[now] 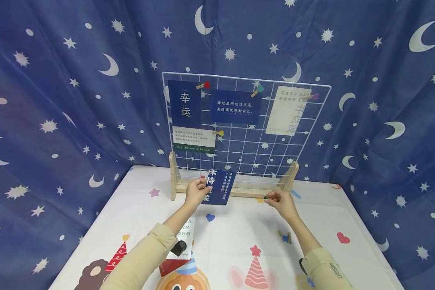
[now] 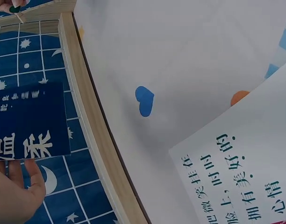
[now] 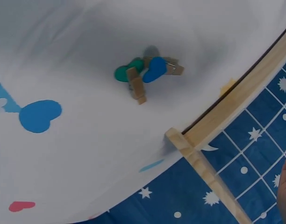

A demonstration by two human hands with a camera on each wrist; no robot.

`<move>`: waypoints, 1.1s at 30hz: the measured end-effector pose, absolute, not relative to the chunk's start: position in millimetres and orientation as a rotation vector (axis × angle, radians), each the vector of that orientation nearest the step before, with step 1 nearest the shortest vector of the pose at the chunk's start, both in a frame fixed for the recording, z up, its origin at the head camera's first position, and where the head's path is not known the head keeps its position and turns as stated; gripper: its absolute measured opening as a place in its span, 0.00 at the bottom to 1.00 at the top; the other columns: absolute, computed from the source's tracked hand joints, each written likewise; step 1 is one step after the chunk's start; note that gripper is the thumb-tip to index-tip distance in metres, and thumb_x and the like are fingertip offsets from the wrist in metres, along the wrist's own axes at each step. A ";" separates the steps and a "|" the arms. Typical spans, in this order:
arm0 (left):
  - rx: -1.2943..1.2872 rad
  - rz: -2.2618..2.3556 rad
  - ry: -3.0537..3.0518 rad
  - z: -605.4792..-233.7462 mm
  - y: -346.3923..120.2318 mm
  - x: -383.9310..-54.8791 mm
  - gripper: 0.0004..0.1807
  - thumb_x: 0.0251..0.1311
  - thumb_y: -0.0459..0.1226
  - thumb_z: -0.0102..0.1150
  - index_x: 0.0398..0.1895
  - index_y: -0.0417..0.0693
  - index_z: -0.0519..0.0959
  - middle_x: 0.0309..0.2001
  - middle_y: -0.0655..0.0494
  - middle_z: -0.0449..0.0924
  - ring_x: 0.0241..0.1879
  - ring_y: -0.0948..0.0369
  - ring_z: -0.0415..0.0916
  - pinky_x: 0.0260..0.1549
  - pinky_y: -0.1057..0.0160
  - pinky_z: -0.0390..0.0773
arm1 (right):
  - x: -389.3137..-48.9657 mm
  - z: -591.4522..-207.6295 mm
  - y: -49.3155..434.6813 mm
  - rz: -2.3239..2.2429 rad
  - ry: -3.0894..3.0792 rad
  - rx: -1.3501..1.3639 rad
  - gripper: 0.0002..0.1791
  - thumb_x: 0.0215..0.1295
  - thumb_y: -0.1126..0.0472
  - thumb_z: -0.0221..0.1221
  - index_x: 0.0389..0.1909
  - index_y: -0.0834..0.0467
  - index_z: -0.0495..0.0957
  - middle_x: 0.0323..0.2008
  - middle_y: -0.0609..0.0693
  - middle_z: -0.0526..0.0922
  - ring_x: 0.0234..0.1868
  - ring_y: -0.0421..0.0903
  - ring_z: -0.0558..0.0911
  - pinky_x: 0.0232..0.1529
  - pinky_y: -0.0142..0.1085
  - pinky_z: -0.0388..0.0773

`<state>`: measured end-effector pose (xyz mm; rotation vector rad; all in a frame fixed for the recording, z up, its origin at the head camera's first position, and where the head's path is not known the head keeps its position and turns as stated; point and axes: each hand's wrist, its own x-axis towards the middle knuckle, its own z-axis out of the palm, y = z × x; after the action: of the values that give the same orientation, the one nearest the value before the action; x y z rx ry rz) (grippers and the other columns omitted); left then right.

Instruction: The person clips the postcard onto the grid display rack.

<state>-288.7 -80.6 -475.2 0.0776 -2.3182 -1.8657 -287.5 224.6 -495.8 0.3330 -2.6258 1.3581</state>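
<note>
My left hand [image 1: 197,191] holds a dark blue card [image 1: 222,187] with white lettering by its left side, in front of the lower part of the white wire grid rack [image 1: 246,77]. The left wrist view shows its fingers at the edge of that card [image 2: 31,121]. To the right, my right hand [image 1: 282,203] pinches a small wooden clothespin with a dark green heart [image 2: 15,9]. Only a sliver of that hand enters the right wrist view. On the cloth near it lie clothespins with a blue heart [image 3: 155,70] and a green heart [image 3: 126,71].
Several cards hang clipped on the grid, among them a blue card [image 1: 235,106] and a cream card [image 1: 284,114]. Wooden feet [image 1: 173,177] and a wooden bar carry the rack. A white card [image 1: 186,231] lies on the table under my left forearm, over something red.
</note>
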 end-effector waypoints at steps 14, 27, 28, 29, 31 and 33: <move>0.063 -1.817 -2.301 -456.2 -75.2 -294.7 0.13 0.53 0.27 0.63 0.41 0.27 0.76 0.39 0.33 0.82 0.42 0.45 0.82 0.42 0.59 0.82 | -297.7 -469.8 221.3 1.438 -2.489 0.363 0.10 0.57 0.72 0.61 0.39 0.72 0.78 0.31 0.65 0.82 0.25 0.30 0.76 0.29 0.21 0.76; 0.034 -1.886 -2.269 -436.1 -64.6 -308.4 0.15 0.57 0.30 0.61 0.46 0.29 0.75 0.45 0.34 0.81 0.47 0.46 0.80 0.48 0.58 0.80 | -291.0 -436.4 211.6 1.516 -2.409 0.410 0.09 0.57 0.74 0.60 0.38 0.76 0.77 0.32 0.69 0.80 0.26 0.32 0.78 0.30 0.20 0.76; 0.038 -1.888 -2.267 -434.6 -63.3 -309.3 0.15 0.57 0.30 0.61 0.46 0.30 0.75 0.45 0.35 0.81 0.47 0.47 0.80 0.47 0.59 0.80 | -289.8 -431.7 209.7 1.513 -2.399 0.426 0.09 0.57 0.75 0.60 0.38 0.77 0.76 0.31 0.69 0.80 0.26 0.32 0.78 0.30 0.20 0.76; 0.040 -1.892 -2.265 -433.2 -62.0 -310.2 0.15 0.57 0.30 0.61 0.46 0.30 0.75 0.45 0.35 0.82 0.46 0.47 0.81 0.47 0.59 0.81 | -288.7 -427.5 208.1 1.508 -2.391 0.439 0.09 0.57 0.75 0.60 0.38 0.77 0.76 0.31 0.70 0.80 0.26 0.34 0.79 0.30 0.21 0.77; 0.038 -1.895 -2.263 -430.2 -59.1 -311.9 0.15 0.57 0.31 0.61 0.46 0.30 0.75 0.44 0.35 0.82 0.46 0.48 0.81 0.47 0.60 0.81 | -289.1 -422.1 206.3 1.510 -2.388 0.449 0.09 0.57 0.75 0.60 0.38 0.77 0.76 0.32 0.71 0.80 0.26 0.34 0.80 0.31 0.21 0.77; 0.039 -1.911 -2.257 -427.2 -56.0 -313.6 0.16 0.58 0.30 0.61 0.47 0.30 0.75 0.45 0.34 0.81 0.47 0.47 0.80 0.48 0.60 0.80 | -293.0 -420.2 206.1 1.523 -2.387 0.438 0.09 0.58 0.73 0.60 0.38 0.76 0.77 0.33 0.70 0.80 0.27 0.33 0.80 0.32 0.20 0.77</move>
<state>-313.6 -56.0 -427.2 0.0389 -2.2568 -1.9111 -293.0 206.1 -420.2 0.4375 -2.3866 1.5233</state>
